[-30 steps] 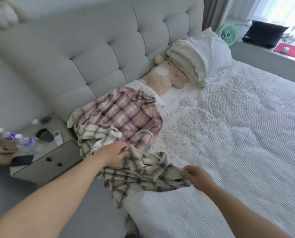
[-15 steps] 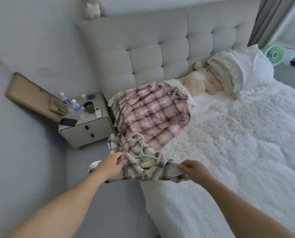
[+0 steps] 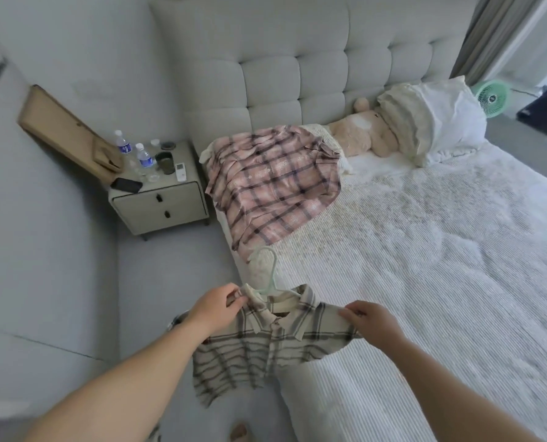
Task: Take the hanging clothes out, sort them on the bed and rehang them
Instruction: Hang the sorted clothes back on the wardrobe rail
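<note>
A cream plaid shirt (image 3: 259, 349) hangs in the air over the bed's near left corner, on a pale green hanger (image 3: 267, 275) whose hook points up toward the bed. My left hand (image 3: 216, 306) pinches the shirt's left shoulder by the collar. My right hand (image 3: 369, 320) grips its right shoulder. A pink plaid shirt (image 3: 275, 186) lies spread flat on the white bed (image 3: 425, 266), near the headboard on the left side.
A teddy bear (image 3: 361, 134) and a stack of pillows (image 3: 431, 119) sit at the head of the bed. The nightstand (image 3: 162, 205) to the left carries bottles, a cup, a remote and a phone. A wooden board (image 3: 65, 129) leans on the wall. A green fan (image 3: 492, 98) stands far right.
Both hands have lifted the cream shirt off the bed and pulled it back toward me. It now hangs spread out by its shoulders instead of lying bunched.
</note>
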